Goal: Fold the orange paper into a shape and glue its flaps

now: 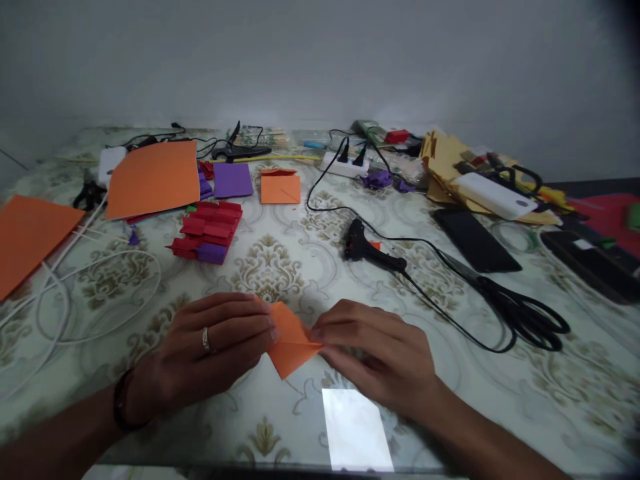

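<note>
Between my hands, near the front of the table, is a small orange sheet of paper [291, 341] with a crease across it. My left hand [220, 343], a ring on one finger, has its fingers together over the paper's left side; its thumb is hidden. My right hand [383, 353] pinches the right corner between thumb and fingers. Farther back lie folded red paper pieces [213, 227], a purple paper square [233, 180] and a folded orange paper piece [281, 187].
A black glue gun [370, 250] and large black scissors [520, 310] lie right, with a cord running between. Behind are a power strip [345, 165] and a dark phone [475, 240]. Orange sheets [155, 180] and a looped white cable [65, 313] are at left.
</note>
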{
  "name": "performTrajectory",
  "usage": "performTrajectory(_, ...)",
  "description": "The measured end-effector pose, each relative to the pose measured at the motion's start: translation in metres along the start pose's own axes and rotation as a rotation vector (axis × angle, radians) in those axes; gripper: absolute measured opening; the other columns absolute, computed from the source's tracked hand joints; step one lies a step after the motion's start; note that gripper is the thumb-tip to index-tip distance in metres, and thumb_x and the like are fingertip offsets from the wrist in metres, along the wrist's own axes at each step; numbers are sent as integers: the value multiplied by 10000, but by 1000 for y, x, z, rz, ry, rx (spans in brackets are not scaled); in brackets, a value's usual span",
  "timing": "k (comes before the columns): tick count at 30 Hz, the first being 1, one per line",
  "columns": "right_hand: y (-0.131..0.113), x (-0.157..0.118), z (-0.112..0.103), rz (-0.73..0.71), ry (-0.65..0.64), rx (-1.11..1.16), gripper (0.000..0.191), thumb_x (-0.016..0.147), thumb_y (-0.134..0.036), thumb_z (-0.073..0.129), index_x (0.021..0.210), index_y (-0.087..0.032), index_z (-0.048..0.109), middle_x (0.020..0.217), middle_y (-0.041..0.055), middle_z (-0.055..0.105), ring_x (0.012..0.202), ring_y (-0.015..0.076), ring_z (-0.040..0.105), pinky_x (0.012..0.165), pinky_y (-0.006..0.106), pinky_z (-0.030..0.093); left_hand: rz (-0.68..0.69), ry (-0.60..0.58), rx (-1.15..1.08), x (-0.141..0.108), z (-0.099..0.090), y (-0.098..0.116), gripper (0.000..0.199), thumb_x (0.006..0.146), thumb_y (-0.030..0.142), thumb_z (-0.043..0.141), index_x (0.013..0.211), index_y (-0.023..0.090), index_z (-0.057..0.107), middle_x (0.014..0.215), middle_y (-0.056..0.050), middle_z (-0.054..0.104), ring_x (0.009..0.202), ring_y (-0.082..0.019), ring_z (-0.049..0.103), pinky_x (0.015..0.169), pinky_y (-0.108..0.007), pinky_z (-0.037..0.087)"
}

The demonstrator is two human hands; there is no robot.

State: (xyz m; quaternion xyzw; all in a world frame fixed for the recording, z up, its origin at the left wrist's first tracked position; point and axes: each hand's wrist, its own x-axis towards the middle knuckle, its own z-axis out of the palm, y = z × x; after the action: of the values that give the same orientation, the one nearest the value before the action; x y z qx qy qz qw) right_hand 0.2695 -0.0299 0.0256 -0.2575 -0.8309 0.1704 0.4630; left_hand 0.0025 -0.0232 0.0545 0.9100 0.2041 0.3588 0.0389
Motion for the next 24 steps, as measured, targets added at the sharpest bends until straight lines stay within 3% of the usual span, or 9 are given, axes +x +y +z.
performTrajectory(7,-3,2,-2,85,6,44,63,993,-155,734,1052,-168,714,901,58,804,794,154,774,716,246,606,-38,11,2,2,0,1,191,997,40,612,1083,164,729,978,-44,844,1034,-178,808,992,-333,666)
performTrajectory(13,-3,4,1,197,42,166,53,963,-166,777,1010,-170,754,883,48,792,781,136,761,717,213,601,-59,-10,56,-1,1,5,194,1051,97,582,1122,173,746,1060,-48,839,1097,-166,788,950,-297,669)
performTrajectory(17,-4,3,3,184,57,197,38,959,-151,777,989,-158,754,854,49,773,753,132,740,683,216,587,-69,-28,88,3,3,8,175,1067,150,599,1122,209,755,1073,-17,844,1034,-131,807,888,-234,672)
performTrajectory(24,-6,1,6,174,95,216,51,952,-151,777,974,-183,744,830,41,741,717,151,703,630,268,569,-73,-39,58,6,8,11,157,1050,148,633,1140,214,744,1094,-23,846,971,-140,823,830,-239,678)
